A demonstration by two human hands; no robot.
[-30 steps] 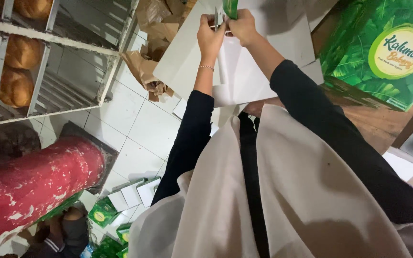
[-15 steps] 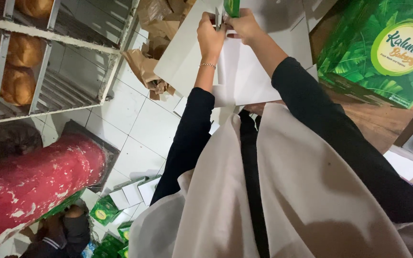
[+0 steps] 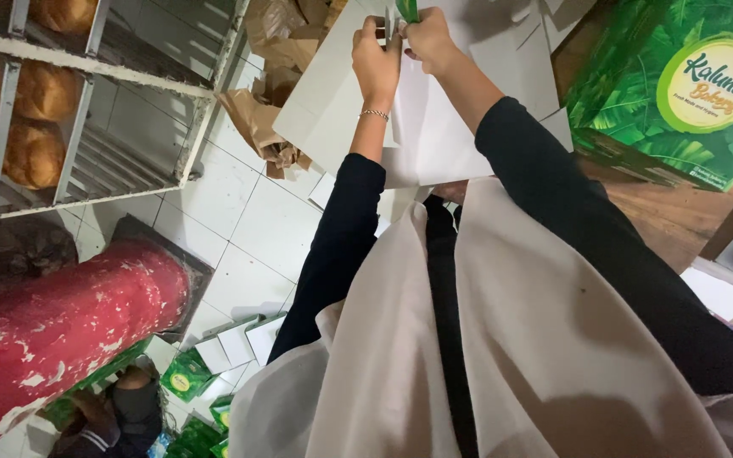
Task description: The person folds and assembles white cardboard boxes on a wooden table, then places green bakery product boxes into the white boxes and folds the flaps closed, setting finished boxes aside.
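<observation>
Both my hands work at the top edge of a flat white cardboard box blank [image 3: 434, 136] with a green printed side, held up in front of me. My left hand [image 3: 375, 64] pinches a white flap near the top of the frame. My right hand [image 3: 428, 38] grips the same blank right beside it, at a green strip on its edge. The fingertips of both hands almost touch. My black sleeves and pale apron fill the lower frame.
A green leaf-patterned box [image 3: 680, 85] sits on a wooden table [image 3: 672, 216] at right. A metal rack [image 3: 86, 110] with bread loaves stands at left, a red cylinder [image 3: 61, 331] below it. Brown paper [image 3: 256, 127] and folded green boxes [image 3: 188, 377] lie on the tiled floor.
My hands have stayed together at the top of the blank, shifting slightly along its edge. The view has barely moved.
</observation>
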